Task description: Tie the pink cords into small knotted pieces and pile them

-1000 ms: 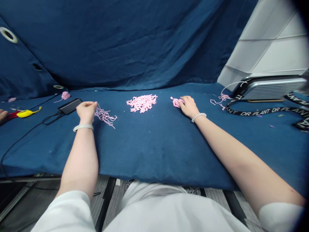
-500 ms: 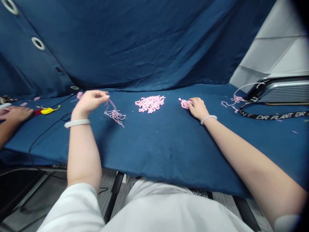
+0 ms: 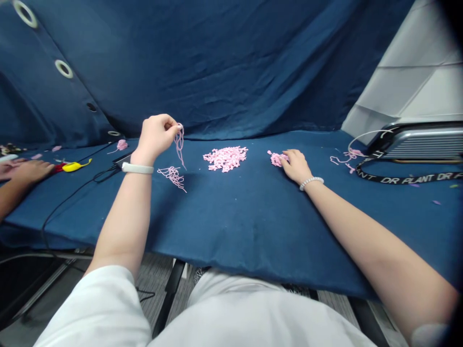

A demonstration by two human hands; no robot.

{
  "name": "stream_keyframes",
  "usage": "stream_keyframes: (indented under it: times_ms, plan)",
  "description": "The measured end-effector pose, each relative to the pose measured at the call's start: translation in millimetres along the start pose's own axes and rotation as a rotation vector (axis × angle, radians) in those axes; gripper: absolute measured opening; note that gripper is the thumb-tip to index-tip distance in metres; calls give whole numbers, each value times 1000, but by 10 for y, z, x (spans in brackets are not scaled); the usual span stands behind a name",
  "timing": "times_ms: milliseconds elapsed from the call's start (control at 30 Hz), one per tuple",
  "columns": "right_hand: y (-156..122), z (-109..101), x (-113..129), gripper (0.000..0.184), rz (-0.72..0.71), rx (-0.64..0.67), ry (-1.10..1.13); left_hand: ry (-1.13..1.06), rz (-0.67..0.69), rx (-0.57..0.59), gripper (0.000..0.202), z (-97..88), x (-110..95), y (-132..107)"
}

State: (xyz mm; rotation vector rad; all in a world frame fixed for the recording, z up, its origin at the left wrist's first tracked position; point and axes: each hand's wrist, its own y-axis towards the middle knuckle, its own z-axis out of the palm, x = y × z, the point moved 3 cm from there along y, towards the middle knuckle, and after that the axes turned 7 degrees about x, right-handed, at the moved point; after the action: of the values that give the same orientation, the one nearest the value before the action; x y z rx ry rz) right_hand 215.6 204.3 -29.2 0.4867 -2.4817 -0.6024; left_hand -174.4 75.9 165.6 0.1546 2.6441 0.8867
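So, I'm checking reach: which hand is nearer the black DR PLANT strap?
Right: the right hand is left of the strap; the left hand is much farther left.

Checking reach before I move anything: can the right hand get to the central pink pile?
Probably yes. The right hand rests on a small pink clump, and the central pink pile lies a short way past it on the blue cloth. Nothing visible stands between them.

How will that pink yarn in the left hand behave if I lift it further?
Probably very floppy: the pink yarn hangs straight down from the left hand, showing no stiffness. It looks light, since a fingertip pinch seems to carry it. Being thin and loose, it may swing when moved.
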Motion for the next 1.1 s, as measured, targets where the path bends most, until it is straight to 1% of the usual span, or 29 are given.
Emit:
stream_keyframes:
  times_ms: [33, 67, 133, 167, 200, 233, 300, 367, 433, 500, 567, 633, 700, 767, 833, 933, 1000, 1033, 1100]
  plan:
    - [8, -40, 61, 39, -4, -23, 25, -60, 6, 25, 14, 79, -135, -7]
    - [25, -100, 147, 38, -12, -51, 63, -147, 11, 75, 13, 185, -281, -21]
    - [79, -276, 387, 34, -12, -106, 195, -352, 47, 245, 14, 442, -607, -62]
    - [113, -381, 542, 33, -10, -110, 299, -438, 81, 320, 16, 559, -780, -84]
    - [146, -487, 717, 35, -17, -81, 431, -497, 111, 354, 17, 647, -943, -98]
    - [173, -589, 915, 37, -54, -25, 569, -538, 139, 376, 18, 710, -1095, -104]
    - [179, -771, 1318, 42, -162, 122, 765, -615, 177, 401, 19, 765, -1347, -99]
    - [108, -893, 1627, 44, -235, 229, 878, -688, 189, 396, 18, 755, -1512, -94]
    - [-27, -916, 1776, 43, -236, 322, 973, -745, 171, 396, 14, 742, -1591, -133]
    - [-207, -858, 1771, 39, -192, 410, 983, -777, 135, 407, 13, 764, -1594, -236]
    - [-414, -762, 1653, 39, -87, 497, 942, -795, 94, 416, 13, 827, -1540, -391]
    - [-634, -680, 1512, 40, -9, 615, 914, -816, 49, 452, 14, 924, -1455, -571]
    - [-824, -654, 1390, 40, 41, 644, 873, -834, -12, 533, 13, 1041, -1363, -742]
    - [-960, -662, 1320, 39, 73, 653, 847, -842, -76, 605, 13, 1142, -1277, -870]
    - [-1024, -693, 1293, 38, 86, 626, 802, -858, -135, 617, 13, 1205, -1195, -935]
    - [-1015, -755, 1289, 36, 68, 558, 736, -961, -226, 562, 14, 1232, -1070, -939]
    - [-985, -785, 1273, 36, 72, 529, 712, -1086, -323, 486, 17, 1220, -963, -903]
    - [-971, -794, 1256, 37, 82, 523, 705, -1148, -377, 423, 19, 1206, -896, -876]
    - [-952, -801, 1209, 38, 106, 512, 700, -1229, -460, 238, 21, 1158, -725, -806]
